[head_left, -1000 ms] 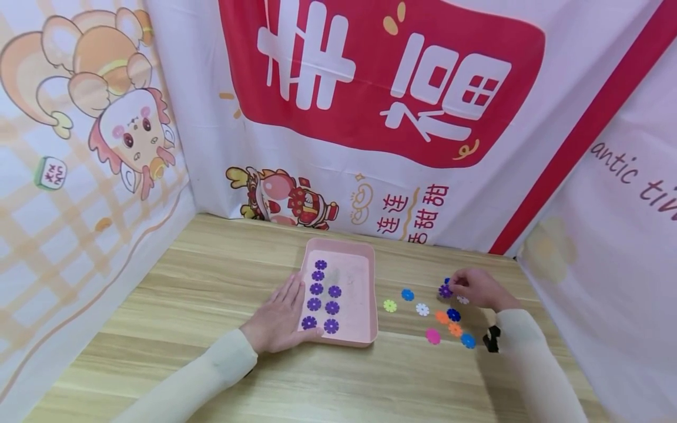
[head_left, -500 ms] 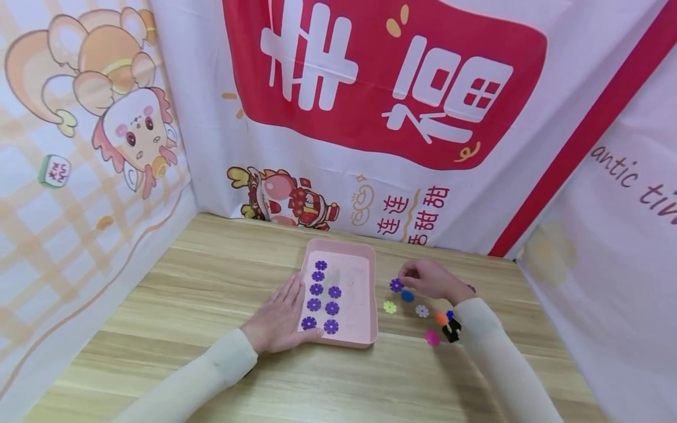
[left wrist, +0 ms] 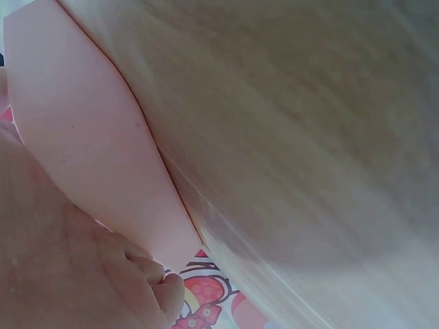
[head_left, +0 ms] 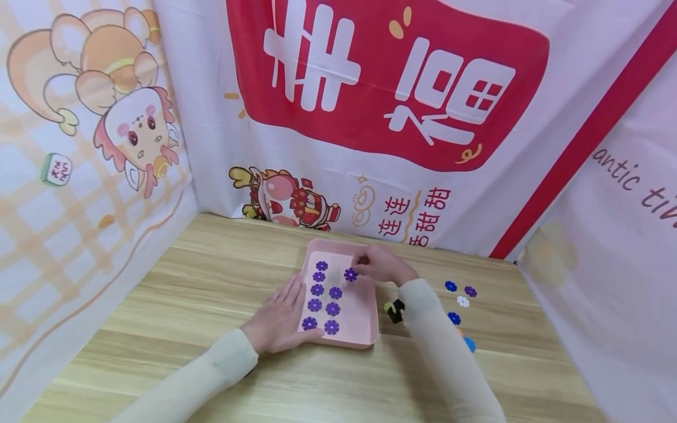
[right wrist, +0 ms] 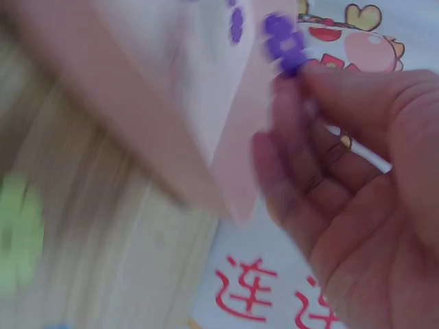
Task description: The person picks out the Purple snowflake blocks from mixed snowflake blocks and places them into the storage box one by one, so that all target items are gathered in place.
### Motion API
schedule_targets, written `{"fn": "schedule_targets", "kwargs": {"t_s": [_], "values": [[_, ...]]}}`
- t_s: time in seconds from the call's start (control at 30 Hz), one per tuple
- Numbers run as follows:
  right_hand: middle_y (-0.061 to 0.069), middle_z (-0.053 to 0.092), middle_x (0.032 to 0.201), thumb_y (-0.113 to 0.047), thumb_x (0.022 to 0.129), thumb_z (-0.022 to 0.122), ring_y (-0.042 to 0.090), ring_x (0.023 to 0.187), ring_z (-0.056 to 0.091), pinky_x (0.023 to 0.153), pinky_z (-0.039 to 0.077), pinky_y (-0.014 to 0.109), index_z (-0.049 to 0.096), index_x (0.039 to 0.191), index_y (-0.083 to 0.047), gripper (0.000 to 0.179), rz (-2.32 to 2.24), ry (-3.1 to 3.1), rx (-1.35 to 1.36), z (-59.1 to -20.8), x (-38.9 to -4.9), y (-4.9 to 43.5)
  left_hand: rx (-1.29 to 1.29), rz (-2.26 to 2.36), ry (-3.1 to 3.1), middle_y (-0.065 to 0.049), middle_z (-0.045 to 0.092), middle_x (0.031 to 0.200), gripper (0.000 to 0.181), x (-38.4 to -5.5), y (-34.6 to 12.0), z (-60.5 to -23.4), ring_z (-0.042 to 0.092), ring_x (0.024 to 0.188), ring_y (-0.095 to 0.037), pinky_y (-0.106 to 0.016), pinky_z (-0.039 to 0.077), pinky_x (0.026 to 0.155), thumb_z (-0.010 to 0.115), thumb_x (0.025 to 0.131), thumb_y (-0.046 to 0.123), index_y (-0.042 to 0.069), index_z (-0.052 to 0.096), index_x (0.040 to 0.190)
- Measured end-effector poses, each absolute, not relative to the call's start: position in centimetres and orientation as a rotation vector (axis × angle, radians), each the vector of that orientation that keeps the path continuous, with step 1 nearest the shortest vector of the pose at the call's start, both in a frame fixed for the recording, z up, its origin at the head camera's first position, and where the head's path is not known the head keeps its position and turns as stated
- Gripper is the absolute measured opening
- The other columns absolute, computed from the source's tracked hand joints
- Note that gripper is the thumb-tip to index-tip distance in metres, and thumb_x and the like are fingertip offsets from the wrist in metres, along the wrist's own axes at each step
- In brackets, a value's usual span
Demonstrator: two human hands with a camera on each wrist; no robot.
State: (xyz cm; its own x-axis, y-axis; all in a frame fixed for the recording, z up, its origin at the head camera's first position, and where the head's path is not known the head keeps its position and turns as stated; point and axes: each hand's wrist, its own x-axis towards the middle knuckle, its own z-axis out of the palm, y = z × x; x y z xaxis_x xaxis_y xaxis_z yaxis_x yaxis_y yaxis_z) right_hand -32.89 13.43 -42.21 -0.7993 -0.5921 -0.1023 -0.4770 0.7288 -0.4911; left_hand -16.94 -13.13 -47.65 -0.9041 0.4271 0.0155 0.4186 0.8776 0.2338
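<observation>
My right hand (head_left: 379, 264) pinches a purple snowflake disc (head_left: 350, 274) between thumb and fingertip, over the far right part of a pink tray (head_left: 370, 317). The right wrist view shows the same purple disc (right wrist: 284, 42) at the fingertips, a little blurred. Several purple discs (head_left: 332, 308) lie in the tray in two columns, the left one longer. With fingers straight, my left hand (head_left: 279, 320) rests along the tray's left edge, thumb over the near corner. In the left wrist view the palm (left wrist: 62, 253) lies against the tray's pink outer wall (left wrist: 89, 130).
Right of the tray, loose discs lie on the wooden table (head_left: 317, 388): dark blue (head_left: 451, 286), purple (head_left: 470, 291), white (head_left: 463, 301) and light blue (head_left: 469, 344). The right sleeve hides others. A yellow-green disc (right wrist: 17, 233) shows beside the tray. Printed cloth (head_left: 296, 153) hangs behind.
My right hand has carried the purple disc leftward from the loose discs to above the tray. My left hand has stayed at the tray's edge.
</observation>
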Motion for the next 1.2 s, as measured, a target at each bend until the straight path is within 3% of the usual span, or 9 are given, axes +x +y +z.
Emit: {"fn": "schedule_targets", "kwargs": {"t_s": [0.23,0.47,0.7,1.0,1.2], "values": [[0.001,0.075,0.091,-0.013,0.100,0.070,0.015,0.082,0.067,0.078,0.060,0.029,0.079,0.094,-0.011,0.010,-0.715,2.707,-0.651,-43.2,-33.1,10.6,0.674,0.351,2.985,-0.029,0.006,0.175,0.115,-17.0,-13.0,-47.4,0.012,0.164,-0.045,-0.056,0.020,0.134,0.045,0.098,0.080,-0.011,0.020,0.163],[0.000,0.076,0.091,-0.015,0.100,0.071,0.014,0.080,0.063,0.070,0.051,0.025,0.081,0.091,-0.011,0.014,-0.687,2.769,-0.491,-44.5,-33.2,9.1,0.676,0.369,2.992,-0.029,0.006,0.175,0.112,-16.7,-13.0,-47.1,0.014,0.164,-0.046,-0.058,0.021,0.134,0.049,0.098,0.077,-0.011,0.022,0.163],[-0.004,0.075,0.079,-0.018,0.100,0.073,0.013,0.076,0.064,0.070,0.052,0.023,0.083,0.086,-0.013,0.018,-0.641,2.824,-0.450,-45.5,-33.5,8.5,0.669,0.367,2.995,-0.028,0.006,0.175,0.112,-16.8,-12.8,-47.2,0.013,0.164,-0.045,-0.057,0.021,0.134,0.049,0.098,0.077,-0.010,0.022,0.163],[0.002,0.078,0.084,-0.014,0.101,0.072,0.012,0.070,0.064,0.063,0.051,0.021,0.083,0.091,-0.009,0.016,-0.743,2.757,-0.469,-45.7,-33.3,8.4,0.686,0.357,2.999,-0.030,0.008,0.175,0.113,-16.8,-12.8,-47.2,0.014,0.164,-0.046,-0.057,0.022,0.134,0.048,0.098,0.078,-0.011,0.022,0.163],[0.001,0.077,0.088,-0.018,0.100,0.074,0.015,0.077,0.066,0.070,0.054,0.026,0.082,0.092,-0.013,0.012,-0.704,2.734,-0.405,-45.1,-33.4,8.3,0.696,0.349,2.998,-0.031,0.008,0.174,0.114,-16.7,-12.8,-47.0,0.014,0.163,-0.046,-0.056,0.021,0.134,0.046,0.098,0.079,-0.011,0.021,0.163]]}}
